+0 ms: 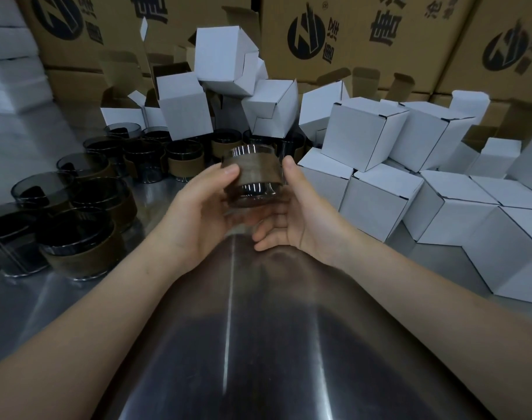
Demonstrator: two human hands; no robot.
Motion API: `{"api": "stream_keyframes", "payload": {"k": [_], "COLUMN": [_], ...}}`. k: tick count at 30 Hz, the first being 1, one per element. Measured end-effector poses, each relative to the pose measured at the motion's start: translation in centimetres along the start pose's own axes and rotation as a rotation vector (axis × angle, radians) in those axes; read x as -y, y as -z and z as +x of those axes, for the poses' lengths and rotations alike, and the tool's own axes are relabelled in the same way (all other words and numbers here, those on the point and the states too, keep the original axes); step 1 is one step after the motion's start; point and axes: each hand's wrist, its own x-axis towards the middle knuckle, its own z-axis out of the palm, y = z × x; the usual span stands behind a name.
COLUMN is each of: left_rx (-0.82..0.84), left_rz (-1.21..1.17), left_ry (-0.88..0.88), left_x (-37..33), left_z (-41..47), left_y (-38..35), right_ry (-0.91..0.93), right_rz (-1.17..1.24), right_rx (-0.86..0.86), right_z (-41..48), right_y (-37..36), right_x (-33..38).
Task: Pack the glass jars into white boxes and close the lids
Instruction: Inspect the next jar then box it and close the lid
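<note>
left hand [195, 207], right hand [298, 213] | hold jar [252, 177] (brown-banded) | above steel table [258, 344]

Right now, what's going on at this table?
A person holds one glass jar, brown band around it, between the left hand and right hand above the metal table. More jars stand at the left. Closed white boxes are stacked at the right, open boxes piled behind. This jar isn't boxed yet.
</note>
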Motion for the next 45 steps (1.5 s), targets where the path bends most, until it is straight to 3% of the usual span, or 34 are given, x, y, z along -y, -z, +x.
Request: {"api": "stream_keyframes", "payload": {"k": [8,17,22,26,30,32,35,45], "left_rx": [-0.091,-0.039,-0.023,-0.173,-0.493,-0.573,-0.664,-0.607], "left_rz": [-0.227,-0.323,-0.309,-0.048,0.448,0.699,0.787,1.443], "left_ry": [0.065,0.173,0.244,0.238,-0.039,-0.176,-0.26,-0.141], "left_x": [-0.2,0.4,0.5,0.4,0.5,0.1,-1.1,-6.8], "left_z": [0.0,0.0,0.1,0.2,0.2,0.4,1.5,8.3], "left_y": [-0.1,-0.4,-1.0,-1.4,-1.1,-0.5,0.1,3.3], "right_ry": [0.235,0.213,0.25,0.256,0.283,0.277,0.253,0.216], "right_rz": [-0.112,0.007,0.047,0.079,0.129,0.164,0.175,0.09], "right_rx": [-0.262,0.012,-0.007,-0.074,-0.156,-0.182,-0.213,-0.254], "right_z": [0.1,-0.3,-0.3,-0.2,0.0,0.1,0.2,0.5], "right_y": [0.9,0.4,-0.2,0.0,0.3,0.5,0.6,0.4], "right_x": [-0.1,-0.3,-0.4,-0.6,-0.7,-0.6,-0.8,-1.2]}}
